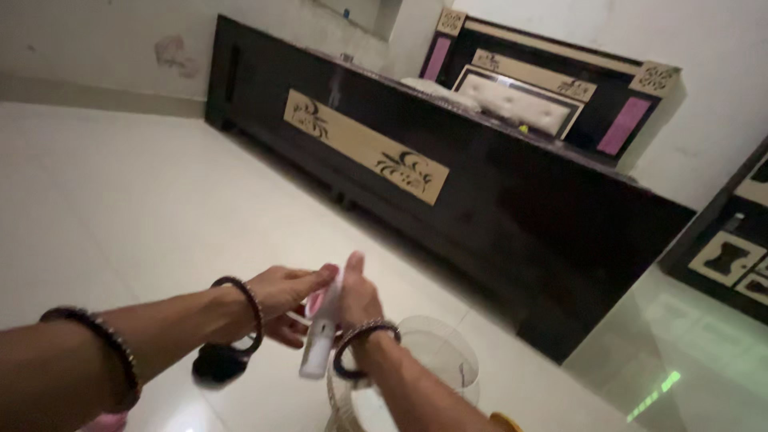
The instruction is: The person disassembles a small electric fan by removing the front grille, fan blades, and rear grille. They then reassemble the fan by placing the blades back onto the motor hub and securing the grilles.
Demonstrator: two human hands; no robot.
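Beyond us the dark bed (448, 160) fills the room. On the pale floor (120, 208) below stands a white basket (436, 352). Above it our left hand (284, 300) and right hand (358, 300) both clasp a white bottle (320, 340); a black object (220, 362) lies beside.

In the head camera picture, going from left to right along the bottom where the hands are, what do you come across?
Dark beaded bracelet on the forearm → black object on the floor → left hand → white bottle-like thing held upright → right hand → clear round bin.
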